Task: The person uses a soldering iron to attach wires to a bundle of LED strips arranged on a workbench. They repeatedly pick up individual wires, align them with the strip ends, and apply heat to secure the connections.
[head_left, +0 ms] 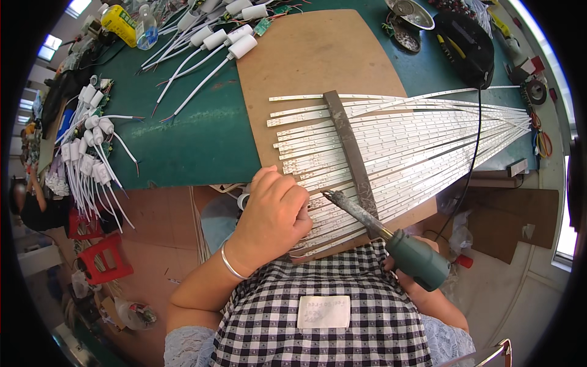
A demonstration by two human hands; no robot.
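Observation:
My left hand (273, 211) is closed, with fingers curled by the left ends of several white LED strips (422, 144). Whatever those fingers pinch is hidden. My right hand (408, 286) grips a soldering iron (417, 260) by its green handle. The iron's tip points up and left over the strips, a little right of my left hand. Fanned out side by side, the strips lie on a brown board (312, 55) and bunch together at the right. Across them rests a dark bar (350, 153). A white round piece (243, 200) shows beside my left hand.
White cylindrical parts with wires (243, 46) lie at the table's back, and more (92, 147) at the left. A black bag-like object (466, 49) and a metal dish (416, 13) are at the back right. A black cord (474, 147) hangs over the strips. Red stools (105, 260) stand lower left.

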